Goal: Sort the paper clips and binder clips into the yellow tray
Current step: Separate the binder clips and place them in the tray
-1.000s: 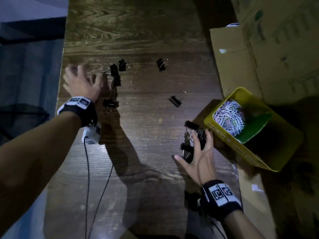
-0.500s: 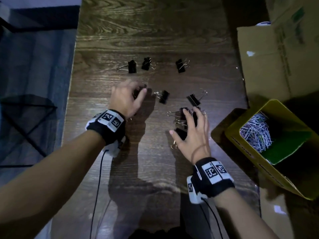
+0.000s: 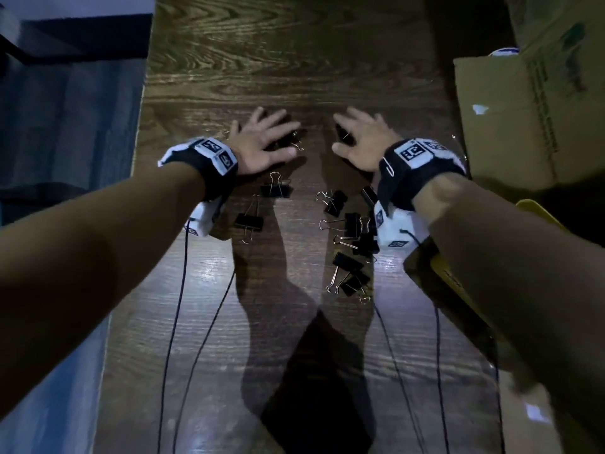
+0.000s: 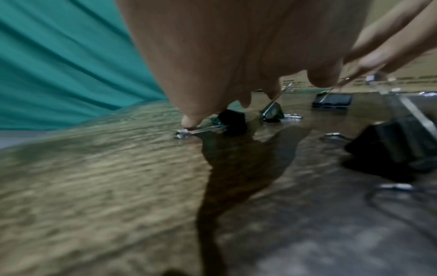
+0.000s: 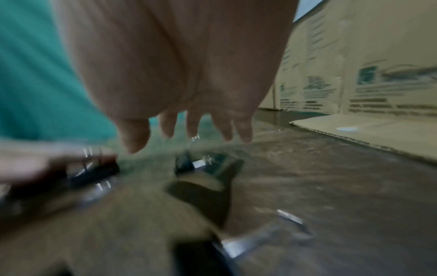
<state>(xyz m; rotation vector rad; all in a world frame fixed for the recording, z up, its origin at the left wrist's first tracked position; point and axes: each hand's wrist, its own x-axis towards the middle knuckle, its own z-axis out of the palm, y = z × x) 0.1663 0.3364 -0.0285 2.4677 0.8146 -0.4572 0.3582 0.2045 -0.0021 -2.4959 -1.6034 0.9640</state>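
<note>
Several black binder clips lie on the dark wooden table [image 3: 294,60]. My left hand [image 3: 265,139] lies flat with spread fingers over two far clips [image 3: 293,140]; in the left wrist view a fingertip [image 4: 188,121] touches the wire handle of one clip [image 4: 232,121]. My right hand [image 3: 360,139] is spread over another far clip [image 3: 340,132], and its fingers [image 5: 192,127] hang just above that clip [image 5: 201,164]. A cluster of clips [image 3: 353,237] lies beside my right wrist, and two more [image 3: 262,204] lie near the left wrist. The yellow tray [image 3: 537,211] is mostly hidden behind my right forearm.
Cardboard boxes [image 3: 523,109] stand along the right side of the table, with a flat flap [image 5: 366,130] close to my right hand. Black cables [image 3: 183,290] trail from both wristbands toward me. The table's left edge [image 3: 140,158] drops off to a blue floor.
Both hands have moved forward to the far row of clips and spread flat. The right hand has left the cluster of clips, which now lies beside its wrist.
</note>
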